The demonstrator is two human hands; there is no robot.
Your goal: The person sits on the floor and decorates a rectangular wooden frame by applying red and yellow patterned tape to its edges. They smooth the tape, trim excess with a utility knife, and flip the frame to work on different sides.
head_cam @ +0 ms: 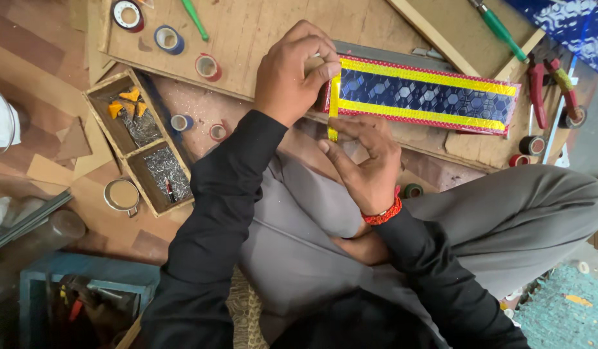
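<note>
While person sits cross-legged on floor, wooden board serves as surface. Far left: tape rolls; nearer, wooden box of nails, metal cup. Centre: left hand pinched on yellow tape strip, right hand grip closed on strip's lower end. Right: blue hexagon-patterned panel lying flat on board, red pliers beyond.

A wooden two-compartment tray sits on the floor, holding yellow pieces and small metal nails. Beside it stands a small metal cup. Several tape rolls lie on the plywood board, near a green-handled screwdriver. Red pliers rest at the right.
</note>
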